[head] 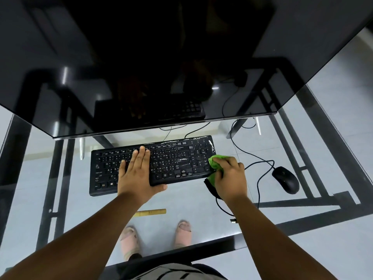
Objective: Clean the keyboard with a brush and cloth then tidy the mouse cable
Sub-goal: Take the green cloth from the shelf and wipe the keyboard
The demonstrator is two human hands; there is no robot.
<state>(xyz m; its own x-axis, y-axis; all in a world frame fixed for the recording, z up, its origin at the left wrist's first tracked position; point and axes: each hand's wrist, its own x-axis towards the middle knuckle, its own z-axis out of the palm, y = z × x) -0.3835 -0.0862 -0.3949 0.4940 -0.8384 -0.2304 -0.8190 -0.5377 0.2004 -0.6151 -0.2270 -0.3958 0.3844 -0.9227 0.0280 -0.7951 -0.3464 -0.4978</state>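
Observation:
A black keyboard [175, 162] lies on the glass desk [201, 205] below the monitor. My left hand [137, 172] rests flat on its left-middle keys, fingers straight, thumb along the front edge. My right hand [230, 178] grips a bunched green cloth [217, 159] against the keyboard's right end, by the number pad. A black mouse [285, 179] sits to the right, and its cable [258, 164] runs in loose loops across the glass. A yellow brush handle [150, 212] lies near the front, behind my left forearm.
A large dark monitor [161, 67] overhangs the back of the desk. A loose USB plug [233, 220] lies beside my right forearm. The desk's black frame and my feet on the floor show through the glass.

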